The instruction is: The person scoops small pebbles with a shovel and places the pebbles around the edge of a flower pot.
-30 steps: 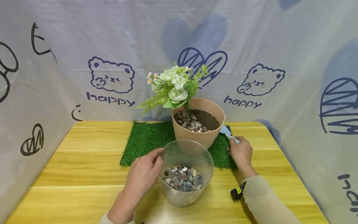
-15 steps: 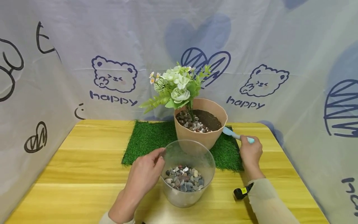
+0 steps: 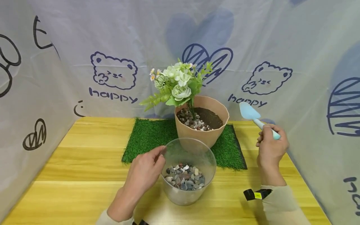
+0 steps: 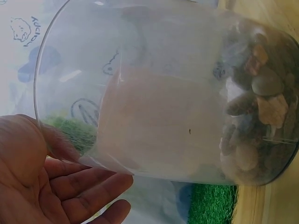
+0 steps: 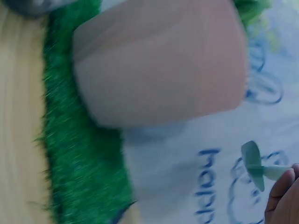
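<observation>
My right hand (image 3: 272, 145) grips the handle of a small light-blue trowel (image 3: 248, 111), raised to the right of the flowerpot, its blade pointing up and left. At the near middle, my left hand (image 3: 146, 168) pinches the rim of a clear plastic bucket (image 3: 187, 197). Grey, brown and white pebbles (image 3: 184, 178) cover the bucket's bottom. Behind it stands a peach flowerpot (image 3: 199, 137) holding dark soil (image 3: 209, 118), pebbles on its left part and an upright bunch of white and green flowers (image 3: 180, 81). In the left wrist view, the left fingers (image 4: 93, 196) lie along the bucket's outside.
Under the flowerpot lies a green artificial-grass mat (image 3: 152, 137) on a yellow wooden table (image 3: 84, 168). A white printed cloth (image 3: 157, 37) hangs close behind the table and at both sides.
My right hand has lifted the trowel away from the pot's right side, moving up and to the right. The mat's right edge now lies flat in view. My left hand stays on the bucket.
</observation>
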Demonstrator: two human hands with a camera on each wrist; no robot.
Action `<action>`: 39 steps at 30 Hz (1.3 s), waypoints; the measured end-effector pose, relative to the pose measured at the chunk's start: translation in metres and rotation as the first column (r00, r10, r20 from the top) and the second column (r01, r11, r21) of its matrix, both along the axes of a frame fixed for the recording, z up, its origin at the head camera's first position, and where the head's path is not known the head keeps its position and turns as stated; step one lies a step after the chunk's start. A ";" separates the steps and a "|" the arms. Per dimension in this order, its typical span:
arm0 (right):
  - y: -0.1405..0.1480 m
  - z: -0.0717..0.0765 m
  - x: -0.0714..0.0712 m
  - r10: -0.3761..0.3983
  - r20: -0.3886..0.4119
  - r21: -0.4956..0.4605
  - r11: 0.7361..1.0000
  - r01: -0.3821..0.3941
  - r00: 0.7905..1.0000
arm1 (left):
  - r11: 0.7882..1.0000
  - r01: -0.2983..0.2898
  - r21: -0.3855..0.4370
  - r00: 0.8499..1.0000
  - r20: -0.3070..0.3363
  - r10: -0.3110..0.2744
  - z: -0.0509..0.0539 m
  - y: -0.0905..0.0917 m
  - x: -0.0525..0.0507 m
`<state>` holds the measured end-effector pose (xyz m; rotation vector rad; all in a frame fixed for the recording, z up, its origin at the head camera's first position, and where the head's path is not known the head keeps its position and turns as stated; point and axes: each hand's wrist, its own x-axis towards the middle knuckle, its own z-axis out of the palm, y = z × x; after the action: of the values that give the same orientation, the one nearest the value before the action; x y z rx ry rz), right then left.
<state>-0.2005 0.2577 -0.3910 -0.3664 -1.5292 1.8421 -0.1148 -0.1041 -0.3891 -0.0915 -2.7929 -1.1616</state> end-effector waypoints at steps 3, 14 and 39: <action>-0.007 0.017 0.012 -0.014 -0.102 -0.017 1.000 0.013 0.995 | 1.000 0.003 -0.007 1.000 0.006 -0.003 0.001 0.000 0.000; -0.040 0.065 0.063 0.341 -0.268 0.148 0.939 -0.312 0.901 | 0.995 0.069 -0.076 0.997 0.035 -0.067 0.009 -0.005 -0.002; -0.100 0.049 0.071 0.344 0.465 0.867 0.010 -0.498 0.816 | 0.982 0.180 -0.058 0.980 0.097 -0.174 0.016 -0.010 -0.009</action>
<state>-0.1290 0.1573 -0.3416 0.7630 -2.7786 0.6642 -0.1242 -0.1139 -0.3730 -0.3062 -2.9556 -1.1366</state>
